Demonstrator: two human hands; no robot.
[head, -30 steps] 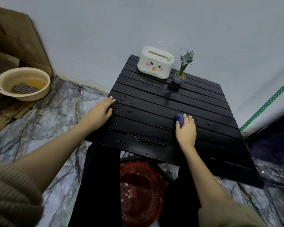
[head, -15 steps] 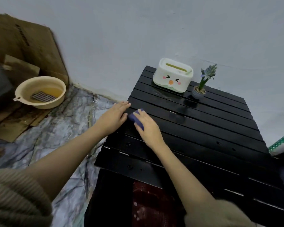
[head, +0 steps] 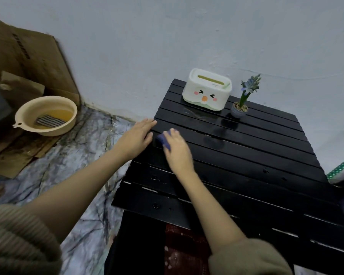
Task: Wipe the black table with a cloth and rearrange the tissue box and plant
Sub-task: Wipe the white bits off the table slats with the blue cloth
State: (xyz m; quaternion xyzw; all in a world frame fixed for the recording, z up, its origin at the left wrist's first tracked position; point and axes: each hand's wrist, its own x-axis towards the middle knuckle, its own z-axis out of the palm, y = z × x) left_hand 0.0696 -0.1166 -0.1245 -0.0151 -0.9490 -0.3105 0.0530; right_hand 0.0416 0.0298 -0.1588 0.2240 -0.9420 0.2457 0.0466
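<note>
The black slatted table (head: 256, 159) fills the right half of the view. My right hand (head: 177, 149) presses a blue cloth (head: 164, 138) flat on the table near its left edge. My left hand (head: 136, 138) lies flat on that left edge, fingers together, holding nothing, just beside the cloth. A white tissue box (head: 207, 90) with a cartoon face stands at the far corner by the wall. To its right stands a small potted plant (head: 241, 104) with purple flowers. Wet streaks shine on the slats in front of the box.
A beige basin (head: 46, 116) with water and a striped cloth sits on the marble floor at left, beside cardboard (head: 28, 58). A red basket (head: 183, 253) is under the table. The wall runs close behind the table. A green-patterned strip (head: 342, 167) is at right.
My right hand slid the blue cloth from the middle of the table over to the left edge beside my left hand, then a little farther from me. The view shifted left.
</note>
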